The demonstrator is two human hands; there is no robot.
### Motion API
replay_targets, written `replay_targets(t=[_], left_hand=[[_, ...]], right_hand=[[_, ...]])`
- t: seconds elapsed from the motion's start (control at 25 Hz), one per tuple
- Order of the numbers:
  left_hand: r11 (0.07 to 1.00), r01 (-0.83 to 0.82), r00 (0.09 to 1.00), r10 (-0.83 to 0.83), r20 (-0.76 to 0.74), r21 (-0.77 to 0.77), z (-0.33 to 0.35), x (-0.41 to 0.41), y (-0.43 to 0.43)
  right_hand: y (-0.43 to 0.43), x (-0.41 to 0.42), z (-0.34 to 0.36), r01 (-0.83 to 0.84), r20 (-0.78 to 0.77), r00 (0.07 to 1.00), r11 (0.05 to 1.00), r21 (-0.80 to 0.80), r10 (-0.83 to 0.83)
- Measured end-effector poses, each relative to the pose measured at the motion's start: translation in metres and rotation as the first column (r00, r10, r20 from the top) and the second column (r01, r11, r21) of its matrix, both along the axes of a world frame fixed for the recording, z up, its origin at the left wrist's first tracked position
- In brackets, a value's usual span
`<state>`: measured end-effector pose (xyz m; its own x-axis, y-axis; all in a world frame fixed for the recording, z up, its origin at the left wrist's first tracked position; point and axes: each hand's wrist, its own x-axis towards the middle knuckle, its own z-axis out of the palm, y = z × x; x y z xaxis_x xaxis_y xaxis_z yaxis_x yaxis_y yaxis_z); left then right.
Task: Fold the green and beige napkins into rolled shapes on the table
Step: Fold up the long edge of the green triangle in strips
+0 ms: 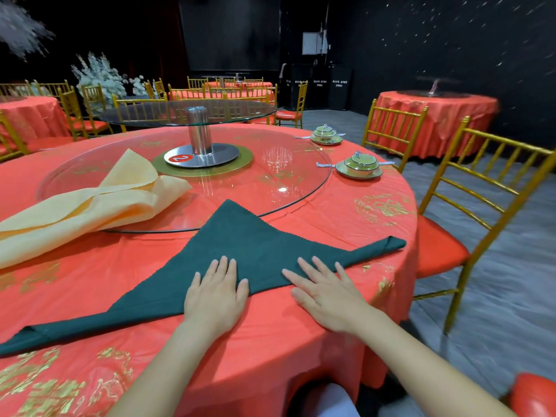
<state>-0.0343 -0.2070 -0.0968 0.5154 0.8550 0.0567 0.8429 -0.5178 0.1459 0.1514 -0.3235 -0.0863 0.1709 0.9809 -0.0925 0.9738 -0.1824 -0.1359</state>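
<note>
Two napkins, neither rolled yet: green napkin [240, 248] is a flat triangle on worktop [346, 224], lower centre of frame; beige napkin [99, 203] loosely folded mid-left, no hand on it. Both left hand [215, 293] & right hand [323, 296] lie flat, fingers straight, pressing green's near edge, gripping nothing. Looks early: all rolling left.

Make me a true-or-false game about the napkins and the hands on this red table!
1. The left hand and right hand lie flat on the green napkin. True.
2. The green napkin is rolled up. False: it lies spread out as a triangle.
3. The beige napkin lies partly on the glass turntable. True.
4. The beige napkin covers the green one. False: they lie apart.
5. The red sign shows a 7. False: it shows a 2.
</note>
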Motion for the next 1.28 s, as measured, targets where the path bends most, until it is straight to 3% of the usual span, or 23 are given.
replay_targets(t=[0.4,0.56,0.64,0.88,1.28], left_hand=[[0.998,-0.015,0.995,0.009,-0.096,-0.061,0.019,0.017,0.001],[0.952,0.306,0.952,-0.305,0.036,-0.028,0.021,0.072,-0.030],[0.928,0.371,0.928,-0.369,0.059,-0.032,0.010,0.087,-0.042],[0.947,0.320,0.947,-0.321,0.023,0.019,0.000,0.092,-0.043],[0.948,0.318,0.948,-0.317,0.025,-0.007,0.001,0.093,-0.044]], right_hand=[[-0.009,0.031,0.002,0.128,-0.038,0.991,0.991,-0.031,-0.129],[-0.010,0.028,-0.003,0.141,-0.009,0.990,0.990,-0.010,-0.141],[-0.011,0.026,-0.004,0.144,0.001,0.990,0.990,-0.005,-0.144],[-0.015,0.049,-0.003,0.236,0.041,0.971,0.971,0.029,-0.237],[-0.021,0.097,-0.004,0.447,-0.035,0.894,0.895,-0.012,-0.447]])
